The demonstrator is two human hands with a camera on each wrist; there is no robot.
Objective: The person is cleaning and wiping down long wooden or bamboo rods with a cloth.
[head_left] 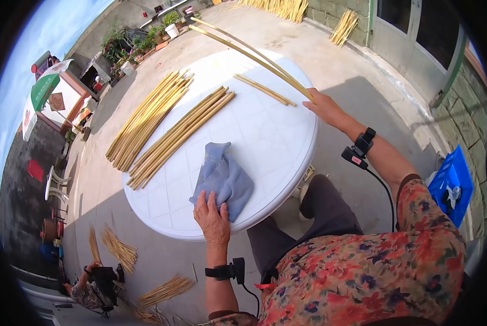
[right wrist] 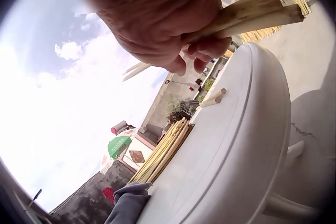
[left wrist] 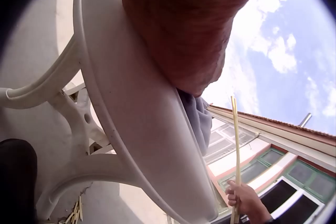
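Observation:
My right hand [head_left: 328, 110] grips two long, dried plant stalks [head_left: 249, 54] near one end, at the table's right edge. Their other ends reach up and away over the table; the gripped ends jut past the palm in the right wrist view. My left hand [head_left: 212, 220] rests with extended fingers on a crumpled blue-grey cloth [head_left: 228, 182] at the near edge. On the white round table [head_left: 276, 163] lie a large bundle of stalks [head_left: 148, 117] and a smaller row of stalks [head_left: 181, 136]. A couple of shorter stalks [head_left: 264, 89] lie apart, near the right hand.
Below the table at left, another person [head_left: 94, 285] sits beside loose stalk piles [head_left: 164, 290] on the ground. More stalks [head_left: 343, 28] lean against the far wall. A blue crate [head_left: 453, 185] stands at right. Potted plants [head_left: 124, 46] line the back.

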